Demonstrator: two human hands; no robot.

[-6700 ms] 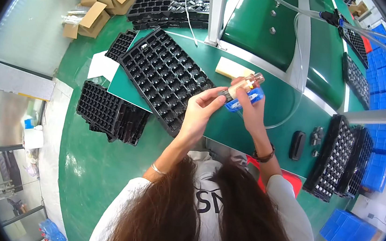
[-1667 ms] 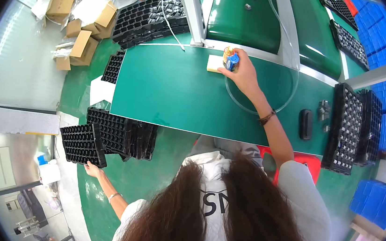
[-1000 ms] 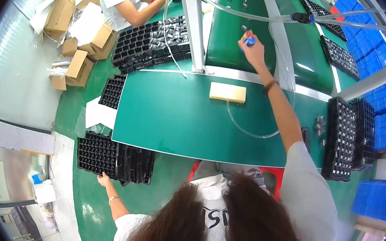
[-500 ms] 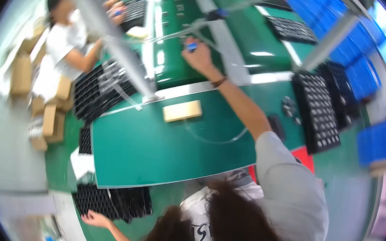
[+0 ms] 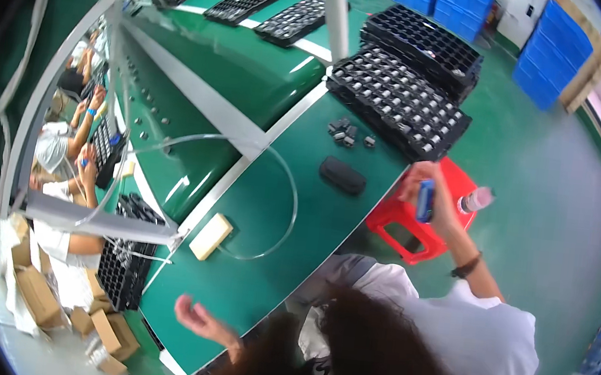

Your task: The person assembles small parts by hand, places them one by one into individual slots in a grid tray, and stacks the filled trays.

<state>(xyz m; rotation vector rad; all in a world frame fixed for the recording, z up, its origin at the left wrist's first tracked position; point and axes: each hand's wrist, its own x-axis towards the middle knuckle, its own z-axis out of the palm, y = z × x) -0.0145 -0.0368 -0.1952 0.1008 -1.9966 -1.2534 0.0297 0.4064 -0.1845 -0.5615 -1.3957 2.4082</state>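
My right hand [image 5: 439, 202] is closed around a small blue object [image 5: 426, 201] whose kind I cannot make out. It hangs off the table's right edge, above a red plastic stool [image 5: 423, 237]. A bottle with a pale pink cap [image 5: 476, 199] stands by that hand. My left hand [image 5: 203, 321] hovers over the near left part of the green table [image 5: 261, 278], slightly blurred, its fingers loosely bent and apart with nothing visible in them. Between the hands lie a cream block [image 5: 211, 237] beside a thin clear tube and a black oblong case [image 5: 343, 176].
Small metal parts [image 5: 343, 131] lie near a black tray [image 5: 400, 99] filled with similar pieces; more black trays [image 5: 421, 46] are stacked behind. A metal frame post [image 5: 335, 15] rises at the table's far edge, beside the green conveyor [image 5: 234, 56]. Co-workers sit along the left.
The view has swung to the right. My right hand has come back from over the conveyor to beyond the table's right edge. My left hand has left the black trays and is over the table.
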